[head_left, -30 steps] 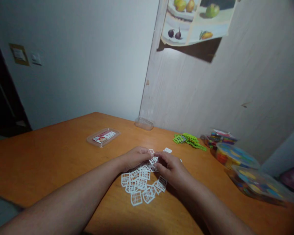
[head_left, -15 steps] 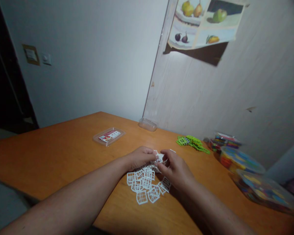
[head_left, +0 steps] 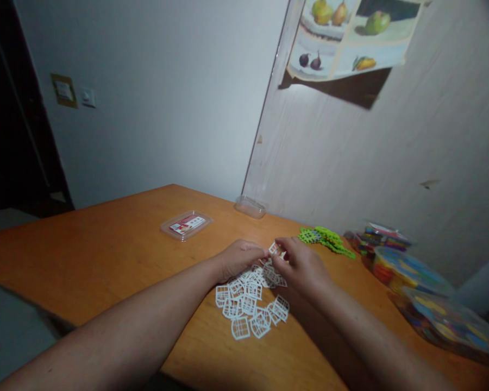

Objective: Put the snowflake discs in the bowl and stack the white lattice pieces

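Observation:
My left hand (head_left: 241, 259) is closed, its thumb and fingertips reaching the edge of a small white window-shaped grid piece (head_left: 273, 248). From the other side my right hand (head_left: 303, 265) pinches the same piece between thumb and fingers, so part of it is covered. Both hands are just above a loose pile of white window-shaped grid pieces (head_left: 248, 296) on the orange-brown table. The pieces have thin bars, and some have a curved edge. They overlap one another, and the far part of the pile is partly hidden by my hands.
A clear plastic lid (head_left: 186, 225) with a printed label lies beyond my left hand. A clear plastic tray (head_left: 250, 207) stands by the wall. Bright green lattice pieces (head_left: 328, 241) lie behind my right hand. Tubs of colourful pieces (head_left: 411, 271) line the table's right side.
Both hands have risen slightly off the pile and come together, with a white grid piece now showing between their fingertips. The camera view has shifted slightly.

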Tool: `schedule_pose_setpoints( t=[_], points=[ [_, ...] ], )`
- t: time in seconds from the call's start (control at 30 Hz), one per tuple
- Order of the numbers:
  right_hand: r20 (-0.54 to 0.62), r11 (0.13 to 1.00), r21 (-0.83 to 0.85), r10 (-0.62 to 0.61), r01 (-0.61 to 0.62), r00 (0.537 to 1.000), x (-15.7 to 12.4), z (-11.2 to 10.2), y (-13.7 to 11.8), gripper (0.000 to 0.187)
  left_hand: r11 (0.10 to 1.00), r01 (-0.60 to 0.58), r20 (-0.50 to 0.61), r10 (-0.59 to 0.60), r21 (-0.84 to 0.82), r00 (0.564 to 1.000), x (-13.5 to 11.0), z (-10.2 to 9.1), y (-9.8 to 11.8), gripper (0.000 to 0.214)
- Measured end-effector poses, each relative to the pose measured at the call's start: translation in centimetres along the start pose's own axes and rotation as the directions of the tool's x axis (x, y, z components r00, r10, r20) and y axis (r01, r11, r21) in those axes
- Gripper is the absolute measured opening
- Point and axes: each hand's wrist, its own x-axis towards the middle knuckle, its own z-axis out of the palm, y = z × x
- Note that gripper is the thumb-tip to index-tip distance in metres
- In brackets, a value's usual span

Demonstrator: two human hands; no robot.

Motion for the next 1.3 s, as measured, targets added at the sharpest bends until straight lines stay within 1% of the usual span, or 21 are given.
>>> schedule_pose_setpoints(
  t=[0.07, 0.1, 0.13, 0.23, 0.33, 0.47, 0.6, 0.67, 0.73, 0.8, 0.87, 0.97, 1.07, 1.13, 1.2, 1.3],
  points=[
    [-0.028, 0.994, 0.071, 0.089, -0.087, 0.996, 1.5, -1.2, 2.0, 0.033, 1.000, 0.004, -0.066, -0.003, 0.017, 0.998, 0.3, -0.2, -0.3, 0.043],
    [-0.019, 0.985, 0.086, 0.149, -0.147, 0.989, 2.2, -1.8, 3.1, 0.032, 0.999, 0.004, -0.108, -0.001, 0.032, 0.994, 0.5, -0.3, -0.5, 0.043],
    [0.014, 0.979, 0.093, 0.180, -0.181, 0.984, 2.9, -2.4, 4.2, 0.031, 0.999, 0.004, -0.149, 0.004, 0.051, 0.989, 0.7, -0.4, -0.8, 0.043],
    [0.130, 0.978, 0.103, 0.168, -0.181, 0.977, 4.0, -3.4, 7.4, 0.028, 0.993, -0.001, -0.233, 0.030, 0.120, 0.972, 1.3, -0.8, -1.5, 0.041],
    [0.233, 0.978, 0.111, 0.145, -0.175, 0.962, 4.1, -2.9, 9.5, 0.028, 0.982, -0.007, -0.265, 0.058, 0.189, 0.962, 1.6, -1.1, -1.9, 0.039],
    [0.338, 0.974, 0.104, 0.154, -0.200, 0.929, 3.6, -1.0, 10.5, 0.022, 0.968, 0.007, -0.283, 0.066, 0.252, 0.957, 1.6, -1.3, -2.0, 0.037],
    [0.418, 0.969, 0.086, 0.174, -0.230, 0.892, 3.4, 0.2, 10.6, 0.016, 0.960, 0.016, -0.280, 0.066, 0.281, 0.958, 1.4, -1.2, -1.8, 0.035],
    [0.425, 0.971, 0.085, 0.170, -0.226, 0.889, 3.4, 0.5, 10.7, 0.018, 0.958, 0.015, -0.276, 0.068, 0.288, 0.959, 1.3, -1.2, -1.7, 0.034],
    [0.374, 0.972, 0.076, 0.180, -0.223, 0.910, 3.5, 0.6, 10.8, 0.023, 0.957, 0.020, -0.284, 0.066, 0.290, 0.957, 1.3, -1.2, -1.6, 0.033],
    [0.290, 0.977, 0.047, 0.185, -0.207, 0.939, 3.6, 0.8, 10.6, 0.030, 0.957, 0.027, -0.294, 0.061, 0.288, 0.954, 1.4, -1.1, -1.7, 0.032],
    [0.238, 0.988, 0.007, 0.151, -0.157, 0.960, 3.6, 0.9, 9.7, 0.032, 0.958, 0.026, -0.296, 0.062, 0.286, 0.953, 1.4, -1.1, -1.8, 0.031],
    [0.245, 0.999, -0.037, 0.036, -0.028, 0.969, 3.4, 1.2, 7.1, 0.033, 0.957, 0.012, -0.280, 0.072, 0.289, 0.957, 1.6, -1.2, -2.0, 0.026],
    [0.281, 0.987, -0.080, -0.109, 0.136, 0.953, 2.9, 1.5, 4.2, 0.030, 0.956, 0.006, -0.257, 0.072, 0.292, 0.964, 1.7, -1.3, -2.2, 0.024],
    [0.306, 0.973, -0.110, -0.160, 0.202, 0.938, 2.6, 1.9, 2.9, 0.028, 0.956, 0.003, -0.246, 0.073, 0.294, 0.967, 1.8, -1.3, -2.2, 0.023],
    [0.315, 0.968, -0.126, -0.168, 0.217, 0.934, 2.5, 2.2, 2.3, 0.025, 0.955, -0.003, -0.238, 0.077, 0.298, 0.968, 1.8, -1.3, -2.3, 0.023],
    [0.315, 0.974, -0.115, -0.149, 0.194, 0.937, 2.5, 2.6, 2.3, 0.022, 0.949, -0.004, -0.234, 0.082, 0.315, 0.969, 1.9, -1.4, -2.5, 0.025]
  ],
)
